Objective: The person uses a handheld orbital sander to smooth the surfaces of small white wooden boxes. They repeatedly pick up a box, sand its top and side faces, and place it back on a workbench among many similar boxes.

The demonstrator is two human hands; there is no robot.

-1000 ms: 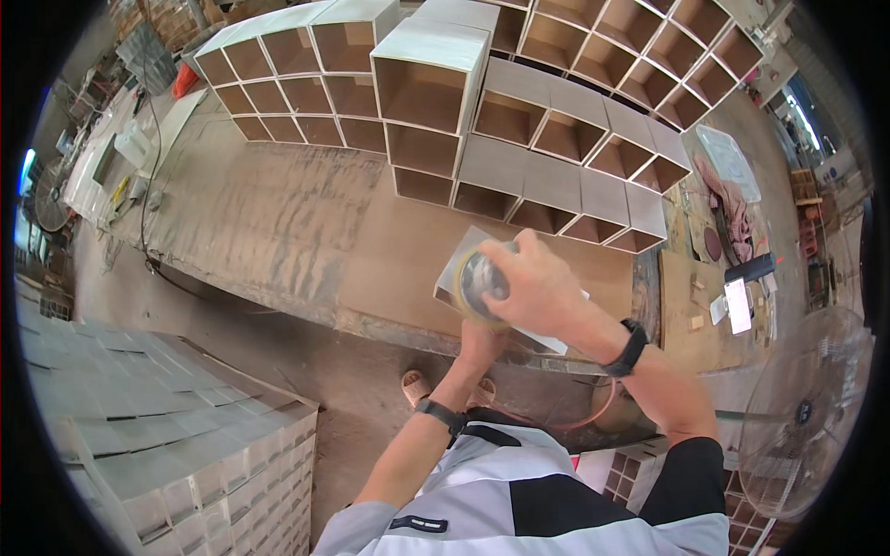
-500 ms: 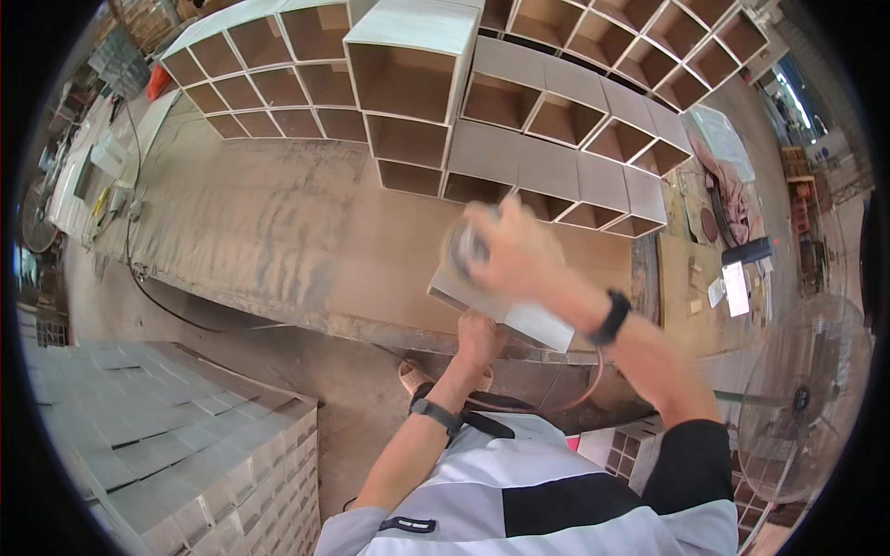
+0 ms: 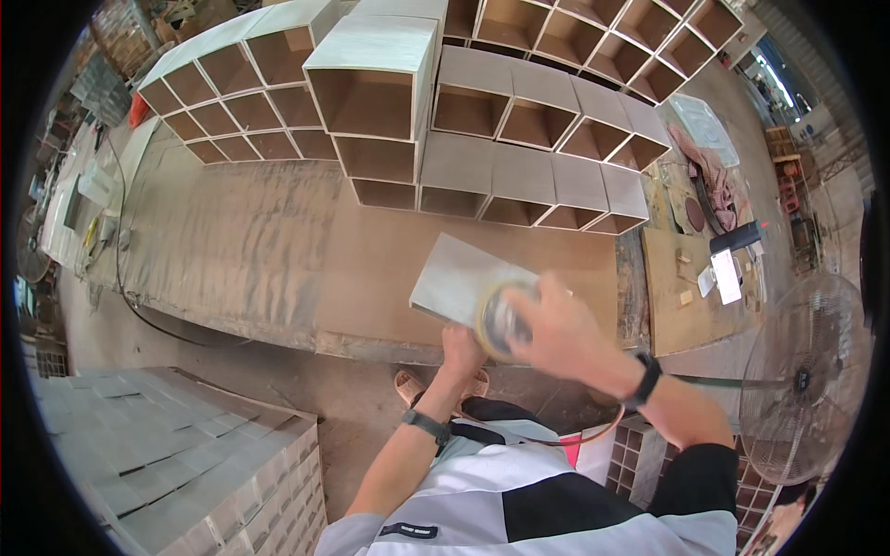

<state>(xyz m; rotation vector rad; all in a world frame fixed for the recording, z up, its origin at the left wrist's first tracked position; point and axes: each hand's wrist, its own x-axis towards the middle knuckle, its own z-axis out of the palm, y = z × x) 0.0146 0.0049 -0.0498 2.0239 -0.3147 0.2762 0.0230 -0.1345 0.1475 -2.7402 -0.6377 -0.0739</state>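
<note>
The right hand [image 3: 556, 324] has its fingers wrapped around a round sanding tool [image 3: 501, 320], pressing its disc on a grey board [image 3: 459, 283]. The left hand [image 3: 462, 352] grips the board's near edge from below, its fingers hidden. This looks like sanding in progress; the next pass calls for steady support. Motion blurs the tool, and beyond lie the brown surface [image 3: 278, 241] and open box shelves [image 3: 519, 120].

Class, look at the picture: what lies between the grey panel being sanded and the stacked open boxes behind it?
In the head view, only bare brown workbench separates the grey panel from the boxes.
</note>
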